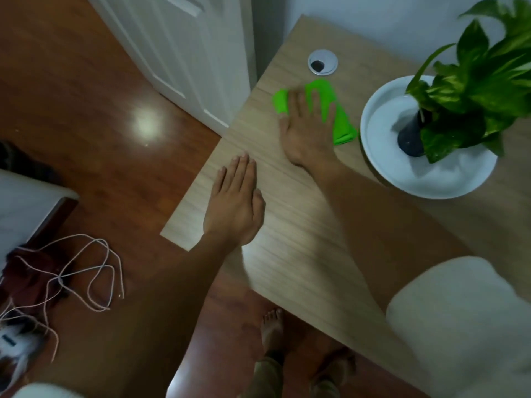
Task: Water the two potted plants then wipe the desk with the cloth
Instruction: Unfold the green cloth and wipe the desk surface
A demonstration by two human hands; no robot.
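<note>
Room: reddish wood floor (94, 104) with a bright glare spot; white door (178, 47) at upper left; pale wall behind the desk.
Desk: light wood-grain desk (287, 225), seen from above, its left corner over the floor; a round grommet (322, 61) is set near the far edge.
Cloth: bright green cloth (343, 122), folded, lying on the desk just below the grommet and just left of the dish; part of it is covered by the right hand.
Right hand: right hand (309, 127) laid palm down on the cloth, fingers spread and extended, not curled; the cloth is pressed flat against the desk, not pinched or lifted. A white sleeve (459, 317) is seen at lower right.
Left hand: left hand (237, 202) laid flat on the bare desk near the left edge, fingers straight and together, nothing held. It is apart from the cloth.
Plant: one leafy green plant (474, 90) in a dark pot (409, 139), standing in a white dish (431, 176) at the right of the desk. Water in the pot cannot be told. A second plant is not in view.
Floor items: tangled white cord (86, 271) at lower left beside dark red fabric (31, 277); bare feet (271, 328) are seen under the desk edge.
Image quality: dim, slightly blurred.
</note>
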